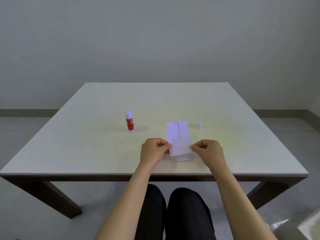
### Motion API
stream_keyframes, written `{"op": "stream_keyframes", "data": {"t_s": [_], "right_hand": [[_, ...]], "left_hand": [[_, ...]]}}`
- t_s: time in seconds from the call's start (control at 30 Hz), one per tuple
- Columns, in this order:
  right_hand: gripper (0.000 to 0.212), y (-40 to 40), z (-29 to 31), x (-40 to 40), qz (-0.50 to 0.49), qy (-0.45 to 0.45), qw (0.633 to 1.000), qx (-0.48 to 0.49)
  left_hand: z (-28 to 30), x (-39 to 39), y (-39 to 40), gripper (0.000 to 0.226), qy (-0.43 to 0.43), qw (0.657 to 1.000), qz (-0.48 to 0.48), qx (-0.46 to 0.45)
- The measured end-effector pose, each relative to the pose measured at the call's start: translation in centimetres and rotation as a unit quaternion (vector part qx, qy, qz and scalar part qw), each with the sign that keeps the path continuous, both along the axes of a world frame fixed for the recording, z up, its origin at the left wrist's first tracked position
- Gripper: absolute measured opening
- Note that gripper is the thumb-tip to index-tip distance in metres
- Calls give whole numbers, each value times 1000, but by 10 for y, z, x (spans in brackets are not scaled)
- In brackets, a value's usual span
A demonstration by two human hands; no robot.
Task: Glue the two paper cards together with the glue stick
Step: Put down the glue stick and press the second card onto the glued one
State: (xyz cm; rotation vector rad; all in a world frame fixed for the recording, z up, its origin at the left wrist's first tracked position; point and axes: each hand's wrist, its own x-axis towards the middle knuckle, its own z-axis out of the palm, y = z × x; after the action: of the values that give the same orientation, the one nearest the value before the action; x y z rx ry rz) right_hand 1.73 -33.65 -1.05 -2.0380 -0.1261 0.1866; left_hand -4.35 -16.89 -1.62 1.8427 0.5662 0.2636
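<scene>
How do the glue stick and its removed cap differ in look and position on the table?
The glue stick is tall, with a red label, and stands left of the card; the cap is short, plain white, and sits right of it. The stick is open at the top, the cap is off it. Both stand upright, untouched by either hand.
</scene>
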Motion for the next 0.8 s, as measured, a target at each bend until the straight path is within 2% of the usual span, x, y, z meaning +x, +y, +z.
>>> {"op": "stream_keyframes", "data": {"t_s": [0.47,0.8], "right_hand": [[13,-6,-10,0,41,-11,995,-89],[12,-5,-13,0,43,-33,993,-104]], "left_hand": [[-1,1,-1,11,44,995,-16,92],[-2,2,-4,10,51,989,-13,137]]}}
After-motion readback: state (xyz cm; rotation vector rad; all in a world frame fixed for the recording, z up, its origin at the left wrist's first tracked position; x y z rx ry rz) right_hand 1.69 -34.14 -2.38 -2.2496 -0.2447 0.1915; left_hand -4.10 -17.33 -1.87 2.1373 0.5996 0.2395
